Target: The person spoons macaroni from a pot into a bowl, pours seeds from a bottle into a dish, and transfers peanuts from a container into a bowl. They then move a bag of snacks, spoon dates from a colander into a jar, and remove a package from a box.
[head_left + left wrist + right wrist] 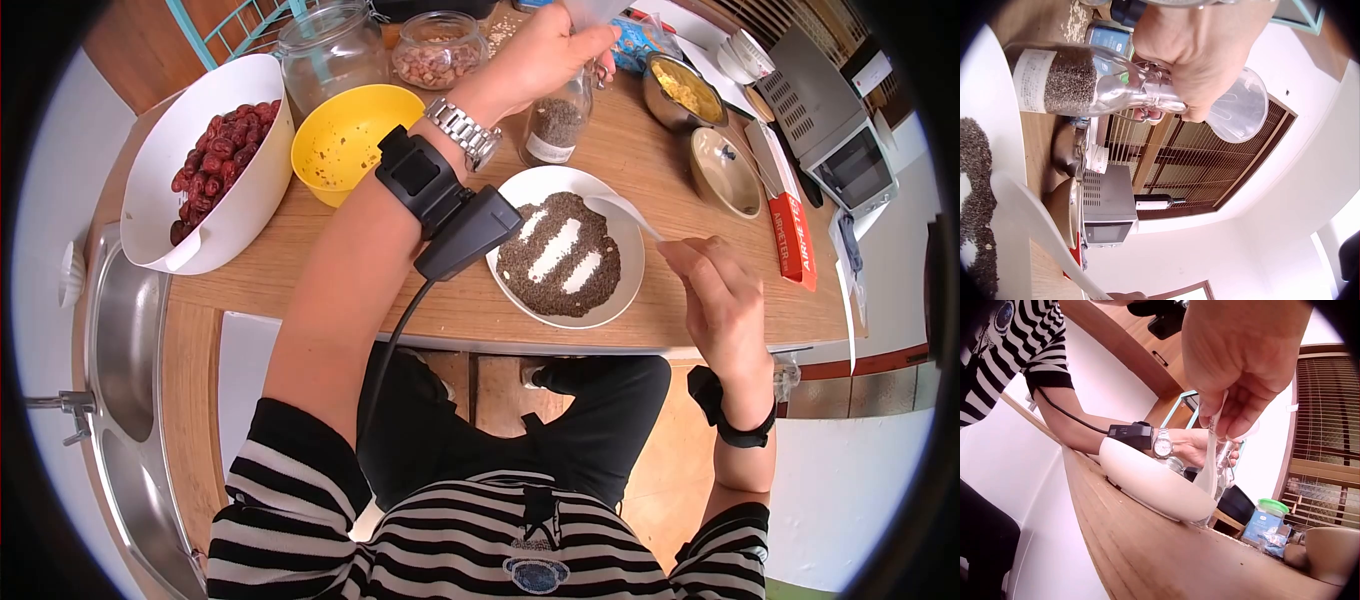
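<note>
A white bowl (632,262) holds dark small seeds (560,290), with white bare streaks showing between them. The right hand (722,300) pinches the handle of a white spoon (628,210), whose head rests at the bowl's far right side; the right wrist view shows thumb and fingers of the hand (1244,362) on the spoon (1210,465). Beyond the bowl stands a clear labelled bottle (556,125), partly filled with similar seeds. Around its neck, the left hand (535,62) grips; in the left wrist view a clear funnel (1241,109) sits at the bottle's mouth, partly hidden by the hand (1200,50).
At the left are a yellow bowl (340,140), a white basin (262,150) of red fruit and a sink (128,340). Glass jars (335,60) stand behind. A metal bowl (665,105), a beige bowl (725,172), a red box (793,240) and a microwave (850,165) are at the right.
</note>
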`<state>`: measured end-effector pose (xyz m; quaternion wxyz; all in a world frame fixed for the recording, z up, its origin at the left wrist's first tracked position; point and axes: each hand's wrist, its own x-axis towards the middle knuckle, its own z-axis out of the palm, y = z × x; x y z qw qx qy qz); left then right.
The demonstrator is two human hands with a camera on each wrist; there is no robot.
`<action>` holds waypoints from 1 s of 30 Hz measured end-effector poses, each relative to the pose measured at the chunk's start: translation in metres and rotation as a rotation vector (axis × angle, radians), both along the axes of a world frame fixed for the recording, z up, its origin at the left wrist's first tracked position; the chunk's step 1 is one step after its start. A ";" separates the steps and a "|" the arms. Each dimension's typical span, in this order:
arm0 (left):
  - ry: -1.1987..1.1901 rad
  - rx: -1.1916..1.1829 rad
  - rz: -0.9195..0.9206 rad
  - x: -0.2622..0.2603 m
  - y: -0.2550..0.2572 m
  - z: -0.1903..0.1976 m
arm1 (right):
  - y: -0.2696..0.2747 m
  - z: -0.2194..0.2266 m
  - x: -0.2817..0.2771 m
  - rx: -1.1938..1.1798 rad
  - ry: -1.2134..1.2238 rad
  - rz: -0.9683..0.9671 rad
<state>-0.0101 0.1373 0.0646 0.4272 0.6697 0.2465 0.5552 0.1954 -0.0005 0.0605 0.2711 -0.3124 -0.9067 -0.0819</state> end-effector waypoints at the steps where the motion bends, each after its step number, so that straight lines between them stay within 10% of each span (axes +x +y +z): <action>1: 0.000 -0.001 0.000 0.000 0.001 0.000 | -0.002 0.001 0.001 -0.039 0.011 -0.007; 18: 0.005 -0.018 -0.008 0.000 0.002 0.001 | -0.017 -0.035 -0.001 -1.349 1.028 -0.109; 30: 0.045 0.072 0.011 0.000 0.006 -0.004 | 0.007 0.031 0.017 -0.938 1.192 -0.019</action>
